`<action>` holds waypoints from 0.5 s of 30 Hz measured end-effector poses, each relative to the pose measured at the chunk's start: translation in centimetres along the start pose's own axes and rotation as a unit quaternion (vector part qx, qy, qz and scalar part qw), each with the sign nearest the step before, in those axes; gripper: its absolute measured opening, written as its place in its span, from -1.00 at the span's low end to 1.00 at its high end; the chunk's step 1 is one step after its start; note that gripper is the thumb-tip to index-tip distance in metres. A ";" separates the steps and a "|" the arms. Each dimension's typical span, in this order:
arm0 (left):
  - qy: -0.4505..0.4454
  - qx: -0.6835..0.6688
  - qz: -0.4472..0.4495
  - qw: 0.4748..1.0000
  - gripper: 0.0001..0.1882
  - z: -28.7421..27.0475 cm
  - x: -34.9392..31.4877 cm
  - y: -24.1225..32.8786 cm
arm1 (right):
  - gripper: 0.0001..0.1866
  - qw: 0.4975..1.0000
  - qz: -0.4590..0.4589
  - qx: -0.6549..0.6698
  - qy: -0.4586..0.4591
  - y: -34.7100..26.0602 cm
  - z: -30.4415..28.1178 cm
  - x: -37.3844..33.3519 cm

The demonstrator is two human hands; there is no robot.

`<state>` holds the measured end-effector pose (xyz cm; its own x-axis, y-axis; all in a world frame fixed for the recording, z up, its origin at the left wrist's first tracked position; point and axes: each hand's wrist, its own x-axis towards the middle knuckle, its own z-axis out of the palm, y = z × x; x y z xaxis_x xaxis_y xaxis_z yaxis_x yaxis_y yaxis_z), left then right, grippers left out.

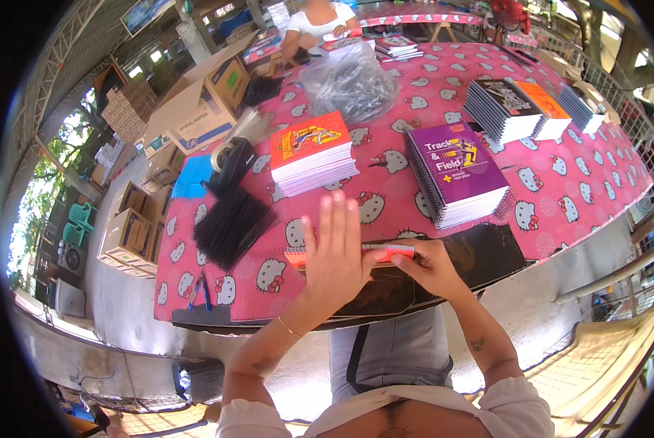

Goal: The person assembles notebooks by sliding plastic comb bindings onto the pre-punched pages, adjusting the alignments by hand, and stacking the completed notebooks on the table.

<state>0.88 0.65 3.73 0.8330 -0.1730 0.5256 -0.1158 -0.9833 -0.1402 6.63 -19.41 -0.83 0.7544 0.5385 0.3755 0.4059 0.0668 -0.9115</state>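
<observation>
My left hand (pixel 335 255) lies flat, fingers spread upward, over a thin stack of pages with an orange cover (pixel 389 252) at the near edge of the table. My right hand (pixel 430 266) pinches the right end of that stack. A pile of black spiral binding coils (pixel 230 226) lies to the left of my hands. Beyond them stand a stack of orange-covered notebooks (pixel 312 152) and a stack of purple-covered notebooks (pixel 458 171).
The table has a pink cartoon-cat cloth (pixel 582 182). A tape dispenser (pixel 230 164), a clear bag of coils (pixel 350 82), more notebook stacks (pixel 513 108) and cardboard boxes (pixel 203 102) surround the work spot. Another person (pixel 316 25) sits at the far end. Two pens (pixel 201 290) lie near the left.
</observation>
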 end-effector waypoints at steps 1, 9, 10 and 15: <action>-0.027 -0.005 0.054 0.998 -0.06 0.2 -1.4 0.7 | -0.71 1.000 -0.007 0.003 0.008 0.6 0.2 0.0; -0.013 -0.017 0.032 0.999 -0.07 -0.3 -1.2 0.6 | -0.73 0.998 -0.031 -0.048 -0.006 -0.6 0.9 0.1; -0.007 -0.019 0.035 0.999 -0.07 0.7 -4.1 1.7 | -0.74 0.998 -0.009 -0.065 -0.025 -1.1 0.6 0.5; -0.004 -0.059 0.098 0.993 -0.08 1.0 -3.0 1.5 | -0.68 0.997 -0.070 -0.039 -0.003 -0.9 1.3 0.7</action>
<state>-1.29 -0.23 1.09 0.7928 -0.3618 0.4905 -0.3388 -0.9306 -0.1386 6.13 -18.02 -0.01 0.6844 0.5340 0.4964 0.5457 0.0763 -0.8345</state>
